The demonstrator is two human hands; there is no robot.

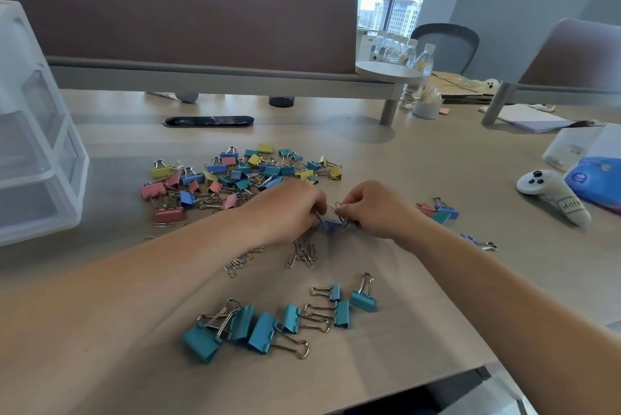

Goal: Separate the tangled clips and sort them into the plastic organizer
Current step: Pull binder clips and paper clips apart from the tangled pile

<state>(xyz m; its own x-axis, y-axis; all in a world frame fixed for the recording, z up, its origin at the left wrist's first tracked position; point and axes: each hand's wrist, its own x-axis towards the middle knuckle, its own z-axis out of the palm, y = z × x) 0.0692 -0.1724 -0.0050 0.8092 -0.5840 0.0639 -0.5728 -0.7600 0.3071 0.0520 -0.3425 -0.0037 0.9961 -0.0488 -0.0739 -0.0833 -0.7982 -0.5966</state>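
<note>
A tangled heap of binder clips in pink, yellow, blue and teal lies at the middle of the table. Just in front of it, my left hand and my right hand meet over a small cluster of blue binder clips, each pinching its wire handles. Several teal binder clips lie separated near the front edge. Loose silver paper clips lie between them and my hands. The clear plastic organizer with drawers stands at the left edge.
A few more clips lie right of my hands, one blue clip further out. A white controller, a blue packet and a clear box sit at the right. A desk divider stands behind.
</note>
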